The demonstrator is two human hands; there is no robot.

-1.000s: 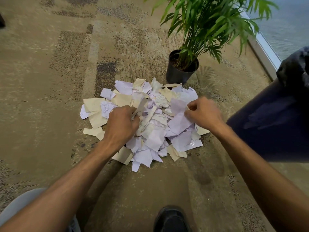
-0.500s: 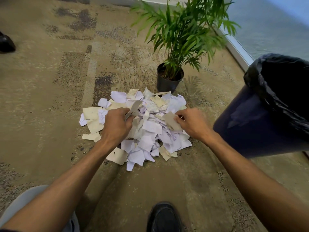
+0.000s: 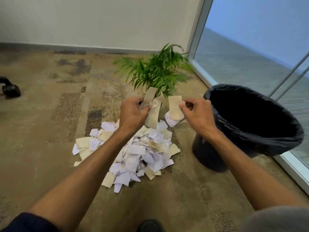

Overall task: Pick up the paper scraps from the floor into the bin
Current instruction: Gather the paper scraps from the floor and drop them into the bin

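A heap of white and beige paper scraps (image 3: 137,153) lies on the carpet in front of me. My left hand (image 3: 132,113) is raised above the heap and grips a few beige scraps (image 3: 151,106). My right hand (image 3: 197,114) is also raised, pinching a beige scrap and a white one (image 3: 174,108) between thumb and fingers. The bin (image 3: 254,121), dark with a black liner and an open mouth, stands just right of my right hand.
A potted green plant (image 3: 157,72) stands behind the raised hands. A glass wall with a metal frame (image 3: 197,41) runs along the right. A dark chair caster (image 3: 10,90) sits at far left. My shoe (image 3: 148,226) shows at the bottom edge.
Both hands have lifted off the heap with scraps in them and risen toward the bin's height. The view has tilted up, so the whole bin mouth and the wall show.
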